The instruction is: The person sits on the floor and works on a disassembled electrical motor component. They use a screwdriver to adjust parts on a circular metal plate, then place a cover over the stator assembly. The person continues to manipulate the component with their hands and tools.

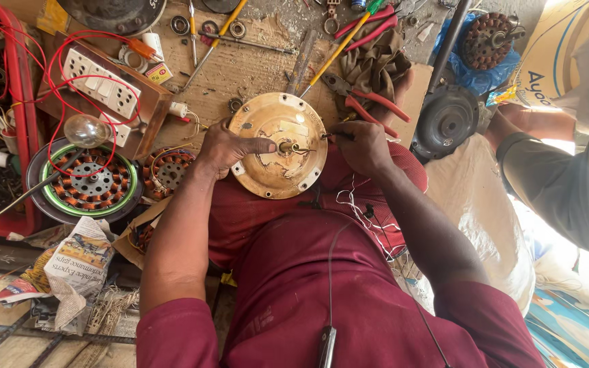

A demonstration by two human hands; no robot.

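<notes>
Round brass-coloured motor cover (277, 146) at frame centre, between both hands: left hand (225, 146) grips its left rim, right hand (361, 145) pinches a thin dark tool (332, 135) pointing leftward toward the centre shaft (286, 146).

Single head-worn view, looking steeply down over the wearer's chest and lap from close range. The round metal cover (278, 146) lies near frame centre; the cluttered counter (240, 68) fills the upper frame, and a second person's arm (553, 177) enters at right.
</notes>
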